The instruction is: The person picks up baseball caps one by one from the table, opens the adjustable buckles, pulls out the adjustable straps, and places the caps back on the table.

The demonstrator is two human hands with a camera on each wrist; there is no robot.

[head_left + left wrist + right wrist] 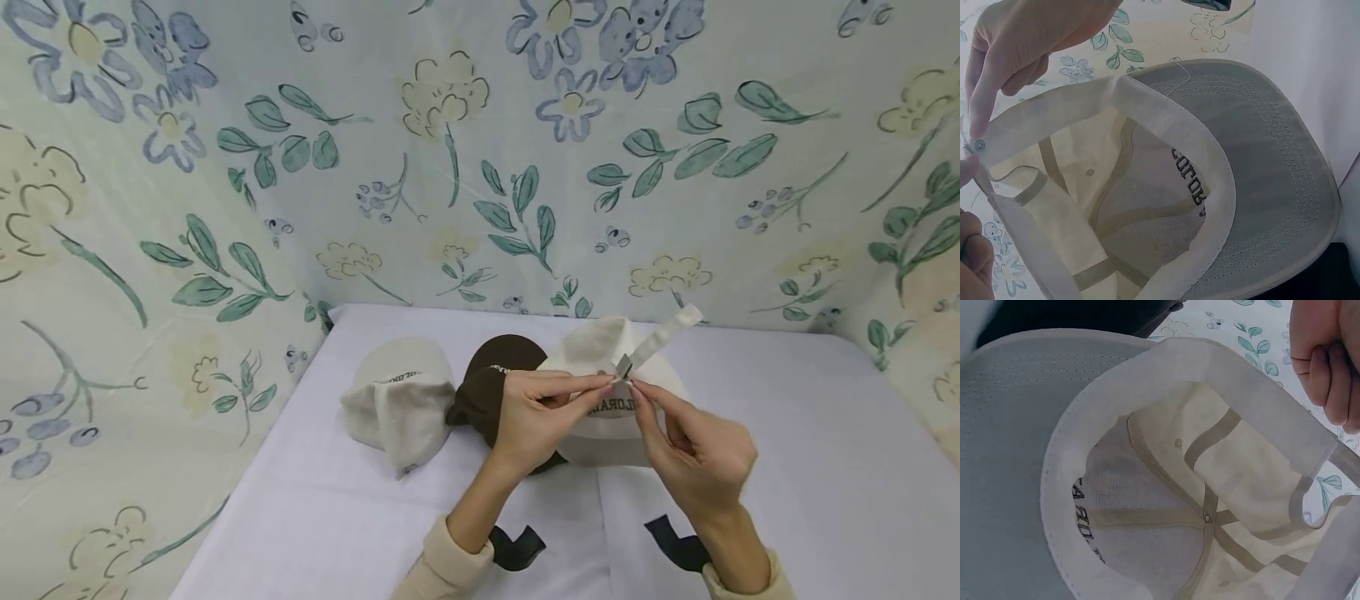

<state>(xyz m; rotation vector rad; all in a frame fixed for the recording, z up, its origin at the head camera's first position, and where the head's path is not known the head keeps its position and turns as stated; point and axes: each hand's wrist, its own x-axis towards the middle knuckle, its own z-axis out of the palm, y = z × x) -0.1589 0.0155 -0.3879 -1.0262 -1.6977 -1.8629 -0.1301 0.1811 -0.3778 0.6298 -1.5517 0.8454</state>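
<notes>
An off-white baseball cap [596,346] is held up in front of me, its opening facing me and its brim low. My left hand [532,421] pinches the back band beside a small metal buckle [624,365] with thumb and fingers. My right hand [701,458] pinches the band just to the buckle's right. From the buckle, a loose pale strap [666,335] points up and right. The left wrist view shows the cap's inner sweatband [1172,115], dark lettering [1190,181] and grey-looking brim underside [1260,156]. Taped inner seams [1210,500] appear in the right wrist view.
A light beige cap [408,400] lies at the left on the white-covered table [300,517]. Beside it sits a dark brown cap [510,354], partly hidden by my left hand. Flower-patterned cloth [450,208] hangs behind and at the sides. Black curved pieces [517,547] show at my wrists.
</notes>
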